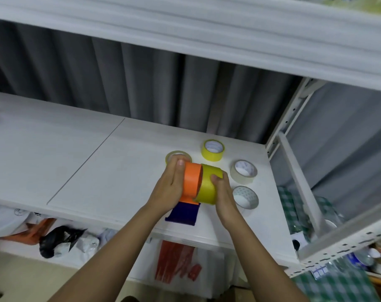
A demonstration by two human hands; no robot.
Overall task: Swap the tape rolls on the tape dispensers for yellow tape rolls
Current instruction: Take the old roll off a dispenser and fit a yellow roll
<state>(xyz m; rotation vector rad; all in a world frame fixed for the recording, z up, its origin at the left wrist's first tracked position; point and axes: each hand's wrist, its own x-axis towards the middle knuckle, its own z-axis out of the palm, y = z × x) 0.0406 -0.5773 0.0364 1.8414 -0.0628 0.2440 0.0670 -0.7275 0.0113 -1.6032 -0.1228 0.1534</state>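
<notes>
Both forearms enter from the lower edge. My left hand point(171, 188) wraps the orange tape dispenser point(191, 182), thumb laid along its top; my right hand point(223, 192) curls its fingers around the yellow tape roll point(208, 185) pressed against the dispenser's side. I read the roll's axis as level, running left to right. Its core is hidden. Below, the dispenser's dark blue handle point(183, 214) points toward me above the white shelf point(98, 171).
</notes>
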